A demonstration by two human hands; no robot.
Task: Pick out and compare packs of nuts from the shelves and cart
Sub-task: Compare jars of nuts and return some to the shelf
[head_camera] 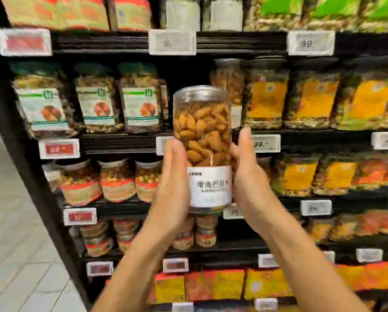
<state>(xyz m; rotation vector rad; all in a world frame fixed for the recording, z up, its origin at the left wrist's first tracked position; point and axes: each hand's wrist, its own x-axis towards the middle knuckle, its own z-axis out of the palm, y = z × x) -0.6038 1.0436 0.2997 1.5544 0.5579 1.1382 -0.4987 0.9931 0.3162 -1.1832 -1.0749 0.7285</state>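
Dark store shelves (121,144) packed with bagged and jarred nuts fill the view. At centre, a clear jar of almonds (203,140) stands upright, pressed between the left hand (171,188) at 9 o'clock and the right hand (248,176) at 3 o'clock, fingers extended flat along its sides.

Black shelving (125,144) across most of the frame, five tiers visible, leaning with the wide lens. White price tags (172,42) clipped along each shelf edge, some with red panels (59,148), digits blurred. Green-labelled bags (45,104) at mid left, yellow-labelled bags (316,102) at mid right, green-topped bags (330,12) at upper right, orange ones (55,12) at upper left. Red-banded tubs (117,180) lower left of centre, small stacked tubs (205,230) below. Yellow and red packs (229,284) along the bottom. Pale tiled floor (15,221) at left, evenly lit. Dark upright post (28,167) bounding the unit's left end.
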